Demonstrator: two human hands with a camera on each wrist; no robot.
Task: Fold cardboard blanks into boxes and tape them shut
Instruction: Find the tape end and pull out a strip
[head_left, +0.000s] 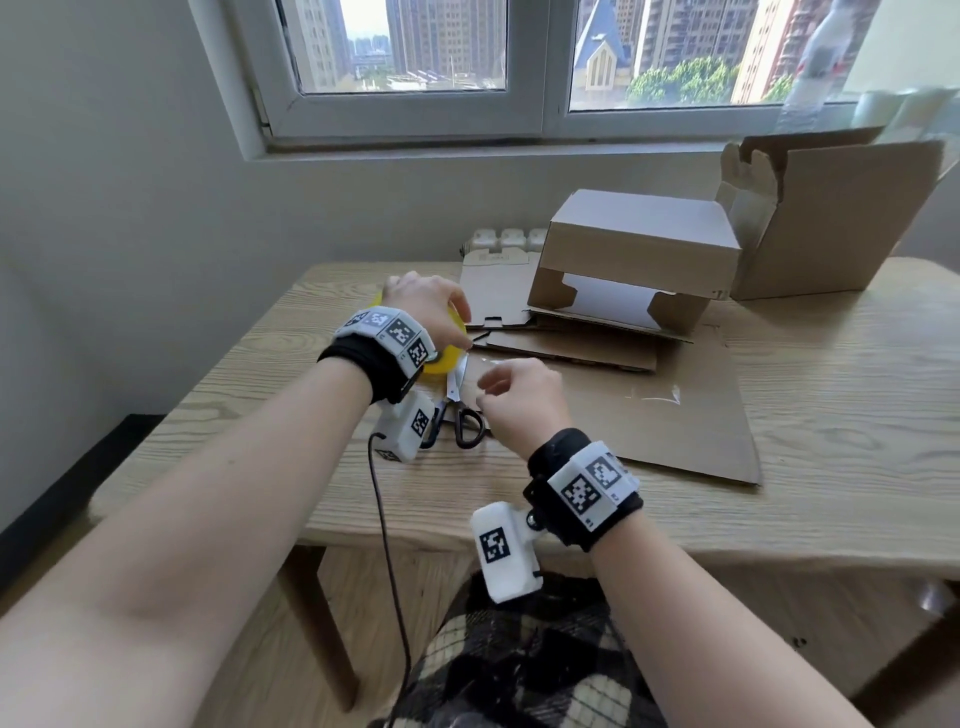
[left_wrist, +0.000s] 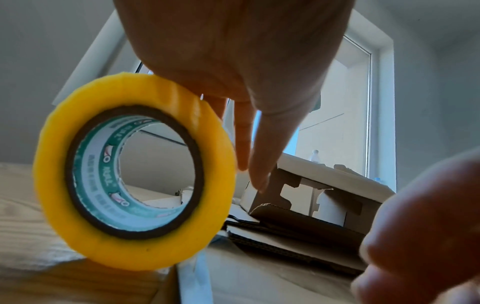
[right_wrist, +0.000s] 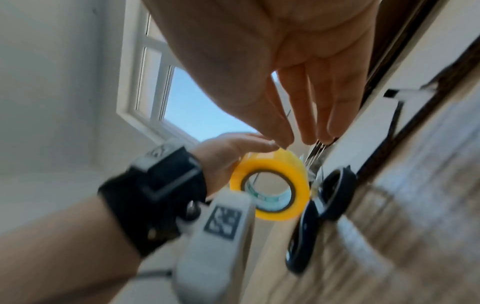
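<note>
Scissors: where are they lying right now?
In the head view the scissors lie on the table, left of centre, just below the yellow tape roll held in the left hand.

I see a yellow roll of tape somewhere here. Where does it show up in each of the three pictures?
Head view: the yellow tape roll sits left of centre, mostly hidden under the left hand.
Left wrist view: it fills the lower left, standing on edge, its hole facing the camera.
Right wrist view: it is small, just below centre, under the left hand's fingers.
Shared landmark: the black-handled scissors, lying beside the roll in the head and right wrist views.
</note>
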